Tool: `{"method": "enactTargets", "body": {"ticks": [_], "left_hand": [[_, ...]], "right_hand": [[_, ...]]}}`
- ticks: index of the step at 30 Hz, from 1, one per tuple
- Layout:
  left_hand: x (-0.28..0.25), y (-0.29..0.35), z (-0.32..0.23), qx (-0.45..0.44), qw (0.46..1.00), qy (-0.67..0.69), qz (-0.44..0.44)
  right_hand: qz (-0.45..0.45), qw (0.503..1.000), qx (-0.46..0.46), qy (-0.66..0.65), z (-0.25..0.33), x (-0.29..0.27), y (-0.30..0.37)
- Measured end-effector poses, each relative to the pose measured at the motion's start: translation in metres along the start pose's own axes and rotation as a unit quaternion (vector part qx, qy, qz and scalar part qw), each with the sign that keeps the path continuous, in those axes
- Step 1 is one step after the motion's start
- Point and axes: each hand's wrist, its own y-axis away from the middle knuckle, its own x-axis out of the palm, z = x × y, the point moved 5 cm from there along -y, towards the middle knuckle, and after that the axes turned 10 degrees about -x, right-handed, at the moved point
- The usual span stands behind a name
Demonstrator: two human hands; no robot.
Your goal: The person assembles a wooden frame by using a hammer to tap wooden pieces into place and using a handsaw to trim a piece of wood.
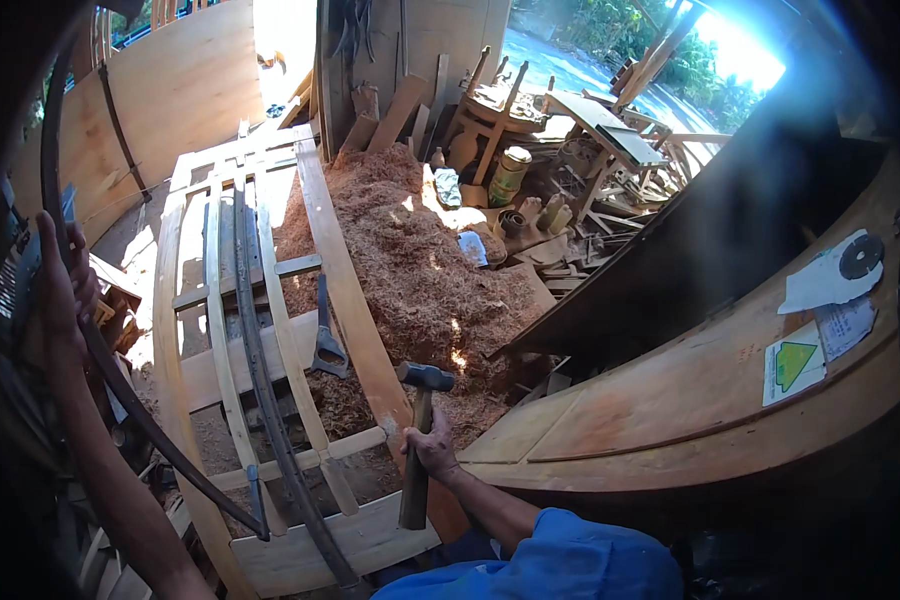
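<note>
The wooden frame (355, 310) lies ahead of the person and looks partly built: its side rails, crosspieces and pale slats (288, 355) are in place, while wide gaps between them remain open and no covering surface is on. A dark curved bar (255, 350) runs lengthwise along the frame's middle; whether it is fastened there cannot be told. On the frame's left, the left hand (62, 290) seems closed around another dark bar (148, 428), though the dim rim blurs its fingers, and that bar's lower end reaches the frame's near end. By the frame's right rail, the right hand (432, 447) grips a hammer (426, 377), head upward. A handsaw (328, 352) rests within the frame, beside that rail. Well to the frame's right, a wooden panel (610, 425) carries a white label (793, 366) with a green triangle and a creased paper (847, 325) with faint lines; their writing is too small to read
</note>
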Motion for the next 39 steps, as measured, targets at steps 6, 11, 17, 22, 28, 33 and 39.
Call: {"method": "enactTargets", "body": {"ticks": [6, 11, 17, 22, 28, 33, 39], "left_hand": [[0.050, 0.050, 0.099, 0.128, 0.935, -0.329, 0.017], [0.127, 0.106, 0.231, -0.013, 0.830, -0.503, 0.240], [0.147, 0.148, 0.389, -0.036, 0.712, -0.575, 0.401], [0.131, 0.168, 0.455, -0.077, 0.709, -0.564, 0.417], [0.179, 0.199, 0.505, -0.073, 0.687, -0.553, 0.466], [0.165, 0.210, 0.526, -0.076, 0.704, -0.547, 0.446], [0.151, 0.175, 0.541, -0.114, 0.669, -0.567, 0.467]], "right_hand": [[-0.147, 0.985, 0.070, -0.059, -0.046, -0.026, 0.014], [-0.263, 0.954, 0.083, -0.119, -0.068, -0.082, 0.045], [-0.257, 0.960, 0.108, -0.028, -0.104, -0.134, 0.064], [-0.203, 0.964, 0.168, 0.018, -0.064, -0.101, 0.101], [-0.187, 0.953, 0.236, 0.035, -0.081, -0.115, 0.144], [-0.154, 0.952, 0.260, 0.055, -0.091, -0.115, 0.146], [-0.131, 0.954, 0.261, 0.065, -0.101, -0.116, 0.130]]}}
